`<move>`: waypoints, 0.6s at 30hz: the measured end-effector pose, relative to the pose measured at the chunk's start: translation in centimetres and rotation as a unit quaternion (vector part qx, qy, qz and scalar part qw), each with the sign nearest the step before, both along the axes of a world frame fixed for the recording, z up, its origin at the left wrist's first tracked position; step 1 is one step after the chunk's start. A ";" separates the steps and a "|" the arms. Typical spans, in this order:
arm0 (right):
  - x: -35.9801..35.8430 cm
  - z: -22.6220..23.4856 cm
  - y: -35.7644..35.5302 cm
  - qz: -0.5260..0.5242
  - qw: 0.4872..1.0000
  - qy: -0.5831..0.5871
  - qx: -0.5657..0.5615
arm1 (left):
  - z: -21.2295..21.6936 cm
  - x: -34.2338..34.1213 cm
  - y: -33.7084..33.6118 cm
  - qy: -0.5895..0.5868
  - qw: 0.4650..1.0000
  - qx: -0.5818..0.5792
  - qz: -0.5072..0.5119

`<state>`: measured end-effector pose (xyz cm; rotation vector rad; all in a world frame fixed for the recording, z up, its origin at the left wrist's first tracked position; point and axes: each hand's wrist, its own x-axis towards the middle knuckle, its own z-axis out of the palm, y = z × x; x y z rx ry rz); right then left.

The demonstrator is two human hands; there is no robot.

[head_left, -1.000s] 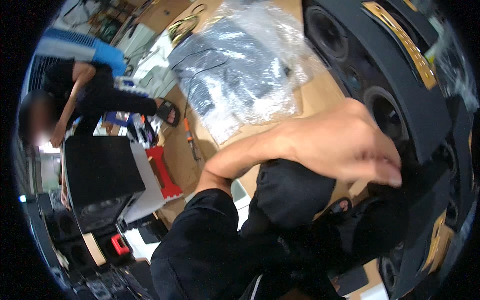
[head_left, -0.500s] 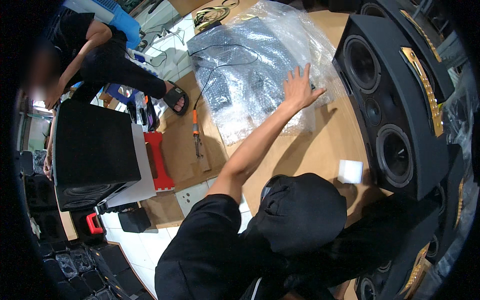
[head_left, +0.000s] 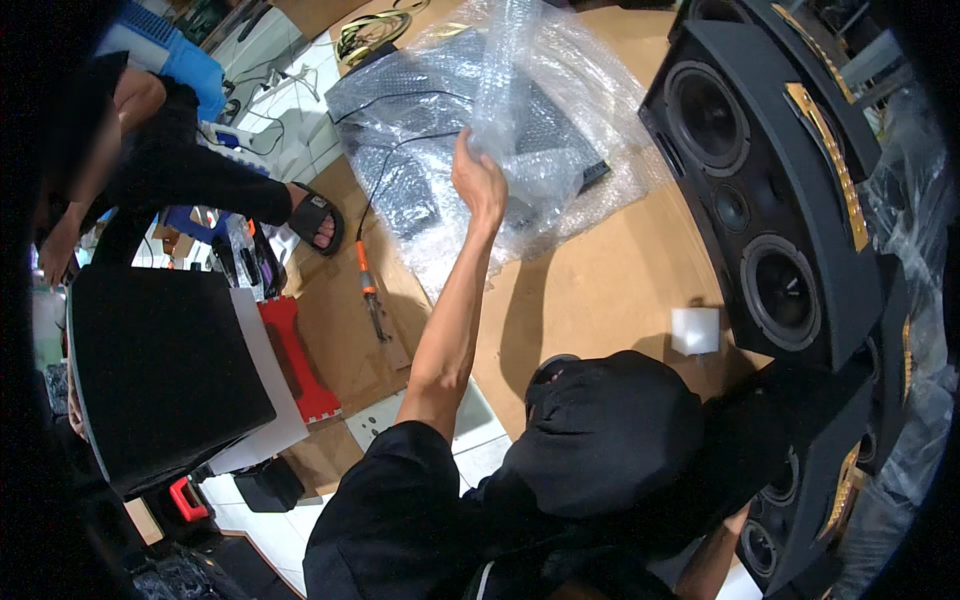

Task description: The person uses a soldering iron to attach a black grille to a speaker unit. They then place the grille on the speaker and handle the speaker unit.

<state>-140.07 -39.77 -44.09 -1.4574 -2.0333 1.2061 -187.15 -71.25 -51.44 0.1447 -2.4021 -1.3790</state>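
Observation:
My left hand is closed on a lifted fold of clear bubble wrap. The rest of the wrap spreads over a dark flat panel, whose corner shows at the right. A thin black cable runs across the wrap to a soldering iron with an orange handle, lying on the cardboard left of my forearm. At the lower right, my right forearm goes behind black cloth, which hides the fingers of that hand. A rounded black-clothed shape fills the lower middle.
Tall black speakers with gold strips line the right side. A white block sits on the brown cardboard. At the left, a co-worker's sandalled foot, a black box and a red piece stand near.
My left hand has moved left from lying spread on the wrap and now grips a raised fold. The panel's corner shows more. My right forearm has come into view.

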 end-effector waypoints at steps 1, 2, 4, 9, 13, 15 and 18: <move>-3.5 0.8 -0.2 0.053 0.999 0.012 -0.005 | -0.1 0.6 -0.1 -0.003 1.000 0.004 -0.006; -7.6 1.6 -0.2 0.108 0.994 0.024 -0.013 | 0.1 1.1 -0.2 0.000 1.000 0.011 -0.026; -16.6 2.9 -3.2 0.216 0.974 0.042 -0.053 | -0.2 2.3 -3.3 0.005 1.000 0.014 0.015; -28.6 2.1 -7.5 0.426 0.894 -0.057 -0.123 | 0.1 3.0 -4.4 -0.011 0.997 0.054 0.058; -33.8 -4.8 -6.8 0.462 0.874 -0.098 -0.118 | -0.7 3.7 -5.3 0.039 0.997 0.052 0.048; -36.3 -7.9 -7.5 0.446 0.873 -0.110 -0.162 | 0.5 4.1 -5.9 0.001 0.997 0.056 0.051; -39.8 -11.6 -7.8 0.392 0.881 -0.096 -0.246 | 0.1 3.5 -6.7 -0.028 0.997 0.039 0.055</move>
